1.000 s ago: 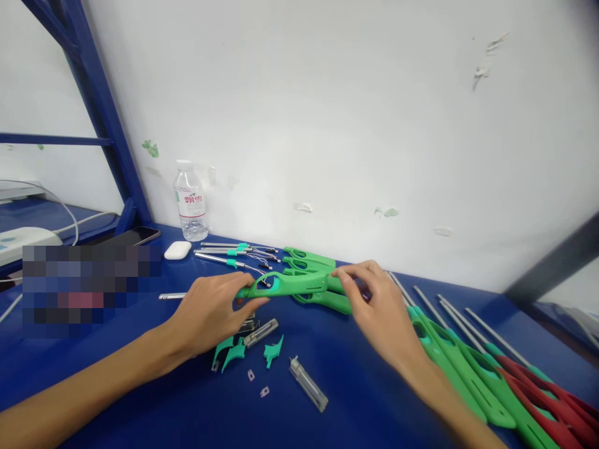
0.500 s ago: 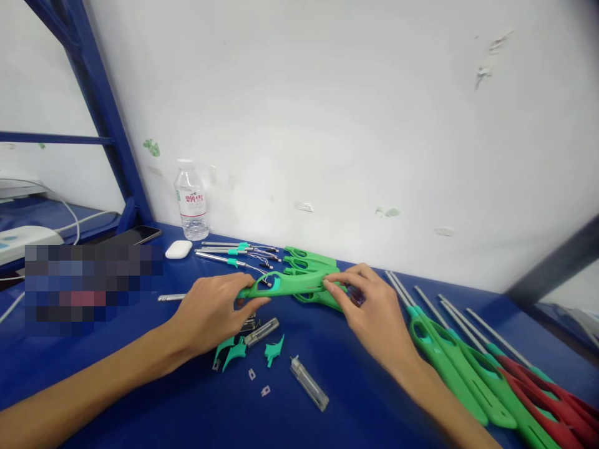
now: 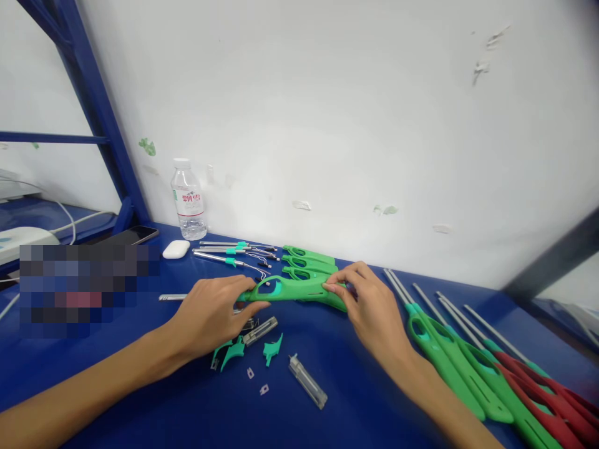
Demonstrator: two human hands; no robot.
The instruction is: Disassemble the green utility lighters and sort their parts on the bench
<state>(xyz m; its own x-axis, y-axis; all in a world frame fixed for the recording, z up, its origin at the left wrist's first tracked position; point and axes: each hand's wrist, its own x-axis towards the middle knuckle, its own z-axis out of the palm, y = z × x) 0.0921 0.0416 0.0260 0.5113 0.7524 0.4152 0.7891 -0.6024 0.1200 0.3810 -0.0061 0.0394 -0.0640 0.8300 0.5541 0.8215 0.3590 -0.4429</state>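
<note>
A green lighter body (image 3: pixel 299 289) with a teal trigger in its loop is held level above the blue table. My left hand (image 3: pixel 213 312) is closed round its front end, where a metal tube (image 3: pixel 172 298) sticks out to the left. The fingers of my right hand (image 3: pixel 362 299) pinch the handle near its rear slot. Under my left hand lie teal triggers (image 3: pixel 233 353) and a clear tank (image 3: pixel 261 331). Another teal trigger (image 3: pixel 272 349), two small pale clips (image 3: pixel 264 389) and a second clear tank (image 3: pixel 307 381) lie nearer to me.
Green shells (image 3: pixel 309 255) and metal tubes with wires (image 3: pixel 218 259) lie by the wall. Green lighters (image 3: pixel 444 365) and red ones (image 3: pixel 538 393) fill the right. At the back left are a bottle (image 3: pixel 189 202), a white case (image 3: pixel 176 249) and a phone (image 3: pixel 143 234).
The view has shifted slightly. My right fingers have drawn closer together on the handle; the lighter body stays between both hands.
</note>
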